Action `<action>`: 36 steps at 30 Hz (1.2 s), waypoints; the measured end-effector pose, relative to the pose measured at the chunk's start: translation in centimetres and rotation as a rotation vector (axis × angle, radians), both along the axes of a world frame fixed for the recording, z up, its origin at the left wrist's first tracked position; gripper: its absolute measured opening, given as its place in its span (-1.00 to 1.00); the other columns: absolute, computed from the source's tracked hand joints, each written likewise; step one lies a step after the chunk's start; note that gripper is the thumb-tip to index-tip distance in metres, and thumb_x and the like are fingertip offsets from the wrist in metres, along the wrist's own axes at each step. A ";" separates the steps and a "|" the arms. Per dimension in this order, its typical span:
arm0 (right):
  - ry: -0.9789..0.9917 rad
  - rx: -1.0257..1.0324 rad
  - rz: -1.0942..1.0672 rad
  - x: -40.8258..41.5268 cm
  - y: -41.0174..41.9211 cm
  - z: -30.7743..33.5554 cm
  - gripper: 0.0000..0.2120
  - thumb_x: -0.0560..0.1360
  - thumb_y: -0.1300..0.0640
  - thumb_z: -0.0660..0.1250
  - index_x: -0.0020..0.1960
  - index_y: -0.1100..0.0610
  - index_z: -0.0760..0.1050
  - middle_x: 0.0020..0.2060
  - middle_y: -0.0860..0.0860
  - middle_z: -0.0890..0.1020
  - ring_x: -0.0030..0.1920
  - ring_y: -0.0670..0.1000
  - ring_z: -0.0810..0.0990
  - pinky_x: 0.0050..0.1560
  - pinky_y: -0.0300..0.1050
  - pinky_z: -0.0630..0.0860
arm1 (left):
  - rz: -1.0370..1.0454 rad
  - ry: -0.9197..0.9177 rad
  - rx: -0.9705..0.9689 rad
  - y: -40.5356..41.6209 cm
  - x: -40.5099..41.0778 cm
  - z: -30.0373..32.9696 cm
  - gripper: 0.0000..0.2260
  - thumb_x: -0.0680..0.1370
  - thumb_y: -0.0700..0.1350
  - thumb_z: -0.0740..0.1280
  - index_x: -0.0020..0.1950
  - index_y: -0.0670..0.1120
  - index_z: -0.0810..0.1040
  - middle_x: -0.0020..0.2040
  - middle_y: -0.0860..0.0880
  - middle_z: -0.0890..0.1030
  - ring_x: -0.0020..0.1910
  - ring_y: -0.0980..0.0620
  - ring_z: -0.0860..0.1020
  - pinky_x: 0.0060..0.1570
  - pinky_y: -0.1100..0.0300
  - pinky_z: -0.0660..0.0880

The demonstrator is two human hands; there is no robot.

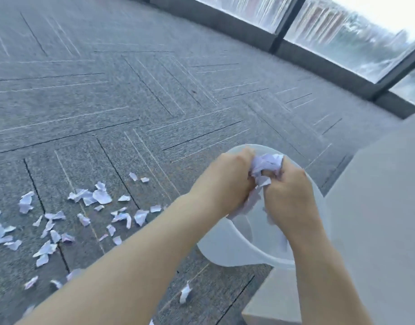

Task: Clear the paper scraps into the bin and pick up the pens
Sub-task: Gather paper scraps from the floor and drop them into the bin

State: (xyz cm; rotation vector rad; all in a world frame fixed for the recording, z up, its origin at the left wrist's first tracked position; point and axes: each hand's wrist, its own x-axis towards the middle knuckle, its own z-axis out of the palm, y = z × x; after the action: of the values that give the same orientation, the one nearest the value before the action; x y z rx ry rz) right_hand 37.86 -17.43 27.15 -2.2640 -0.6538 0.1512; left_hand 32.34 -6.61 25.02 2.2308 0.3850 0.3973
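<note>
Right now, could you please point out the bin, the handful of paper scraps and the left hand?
bin (225, 249): head view, on its near outer wall.
handful of paper scraps (268, 163): head view, on the crumpled top.
left hand (227, 181): head view, on its back.

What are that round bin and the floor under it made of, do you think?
The bin looks like thin frosted plastic: pale and smooth, its inside showing faintly through the wall. The floor seems to be grey carpet tiles: a fine speckled weave with straight seams.
</note>
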 end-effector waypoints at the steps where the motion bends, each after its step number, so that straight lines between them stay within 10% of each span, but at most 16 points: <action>1: 0.022 -0.004 -0.057 0.9 -0.6 -0.6 -0.83 0.37 0.10 0.15 -0.15 0.05 0.50 -0.32 -0.02 0.65 -0.29 0.15 0.57 -0.23 0.16 0.58 | -0.022 0.042 0.021 -0.9 1.5 -0.1 -0.87 0.48 -0.22 0.24 -0.13 -0.06 0.30 -0.30 -0.09 0.51 -0.22 -0.21 0.50 -0.36 0.07 0.27; 8: 0.123 -0.104 -0.318 2.9 -1.5 -1.5 -0.47 0.52 0.09 0.21 0.48 -0.06 0.21 0.45 -0.01 0.29 0.40 0.12 0.29 0.39 0.20 0.24 | -0.178 0.338 0.207 -2.1 5.1 -4.0 -0.46 0.46 -0.14 0.32 0.43 -0.03 0.31 0.33 -0.09 0.37 0.28 -0.16 0.39 0.24 0.00 0.38; 18: -0.007 0.530 0.097 -6.9 3.9 -1.4 -0.71 0.41 0.34 0.19 -0.07 0.01 0.54 -0.17 -0.06 0.62 -0.16 -0.10 0.57 -0.16 -0.33 0.41 | 0.233 -0.196 -0.020 5.0 -7.8 -4.0 -0.86 0.48 -0.28 0.30 -0.13 -0.07 0.61 -0.21 0.06 0.58 -0.33 0.09 0.52 -0.31 0.25 0.49; 21: 0.161 0.370 0.335 -11.0 7.0 -7.2 -0.76 0.44 0.32 0.21 -0.08 0.05 0.57 -0.20 -0.09 0.63 -0.22 -0.12 0.55 -0.20 -0.33 0.38 | 0.500 -0.035 -0.038 7.0 -14.4 -10.1 -0.84 0.48 -0.31 0.27 -0.12 -0.07 0.58 -0.22 0.04 0.58 -0.36 0.08 0.49 -0.35 0.24 0.40; 27: 0.147 -0.360 0.526 -12.1 10.3 -22.8 -0.55 0.58 0.05 0.20 0.46 -0.09 0.31 0.48 0.01 0.30 0.48 0.07 0.18 0.44 0.07 0.20 | 0.719 0.502 -0.052 8.4 -24.5 -22.0 -0.58 0.54 0.01 0.26 0.40 0.03 0.38 0.45 -0.05 0.29 0.44 -0.09 0.18 0.38 -0.05 0.20; 36: -0.120 -0.629 0.594 -6.6 20.1 -27.9 -0.37 0.57 -0.29 0.05 0.56 -0.19 -0.05 0.59 0.04 -0.16 0.56 0.23 -0.20 0.52 0.23 -0.09 | 0.734 0.735 -0.010 13.7 -26.1 -24.7 -0.30 0.51 0.25 0.21 0.53 0.19 -0.09 0.56 -0.01 -0.21 0.53 -0.13 -0.15 0.47 -0.10 -0.04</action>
State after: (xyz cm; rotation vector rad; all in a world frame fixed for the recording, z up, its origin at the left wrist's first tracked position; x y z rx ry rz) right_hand 31.26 2.67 -0.78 -2.5975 -1.5033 0.5794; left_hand 6.25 7.10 0.33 2.0925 1.6003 -0.0856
